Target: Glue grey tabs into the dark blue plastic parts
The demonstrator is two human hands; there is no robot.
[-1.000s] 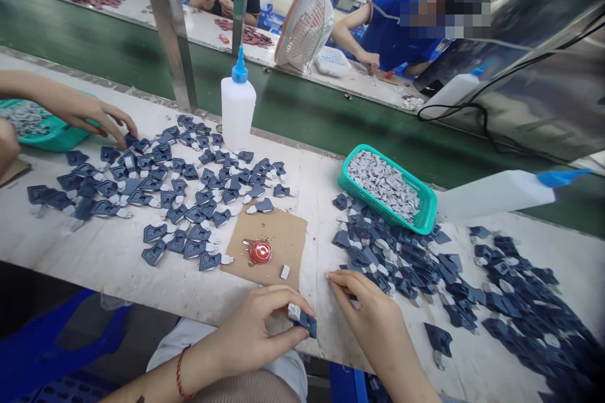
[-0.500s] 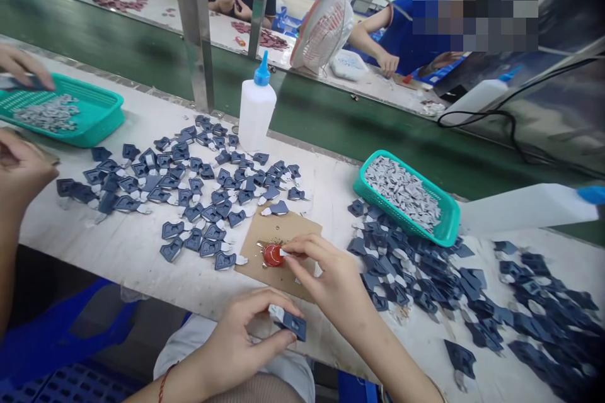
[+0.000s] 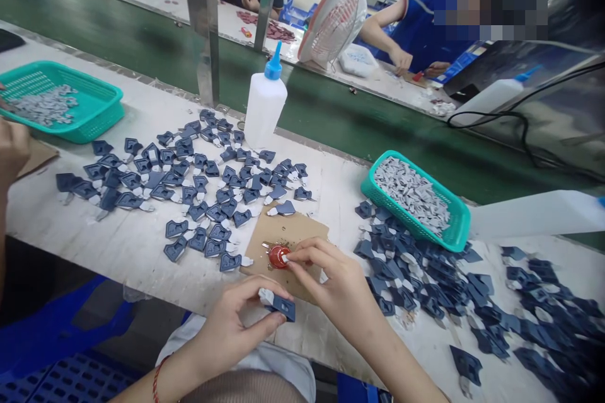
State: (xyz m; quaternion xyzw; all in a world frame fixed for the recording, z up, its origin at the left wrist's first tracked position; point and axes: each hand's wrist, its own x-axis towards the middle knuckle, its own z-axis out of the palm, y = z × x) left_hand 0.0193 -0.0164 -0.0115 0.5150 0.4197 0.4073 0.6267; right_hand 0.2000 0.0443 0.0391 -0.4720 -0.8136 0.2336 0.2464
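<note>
A dark blue plastic part with a whitish end (image 3: 278,306) is pinched between thumb and fingers of my left hand (image 3: 246,315), just over the table's near edge. My right hand (image 3: 331,271) pinches a small grey-white piece (image 3: 285,259) against a small red cap-like dish (image 3: 278,256). The dish sits on a piece of brown cardboard (image 3: 267,233), with wet-looking spots beside it. One blue part (image 3: 282,208) lies on the cardboard's far edge. Many like it (image 3: 217,195) are spread to the left, and a heap (image 3: 416,271) lies to the right.
A green basket of small grey pieces (image 3: 371,192) stands on the right, beside a lying white bottle (image 3: 543,214). A white bottle with blue nozzle (image 3: 265,107) stands at the back. Another green basket (image 3: 101,116) and a co-worker's hand (image 3: 12,151) are at left. A metal post (image 3: 203,31) rises behind.
The view has shifted slightly. My left hand with the blue part has come up a little toward the cardboard. My right hand stays at the red dish. The co-worker's hands at left have moved.
</note>
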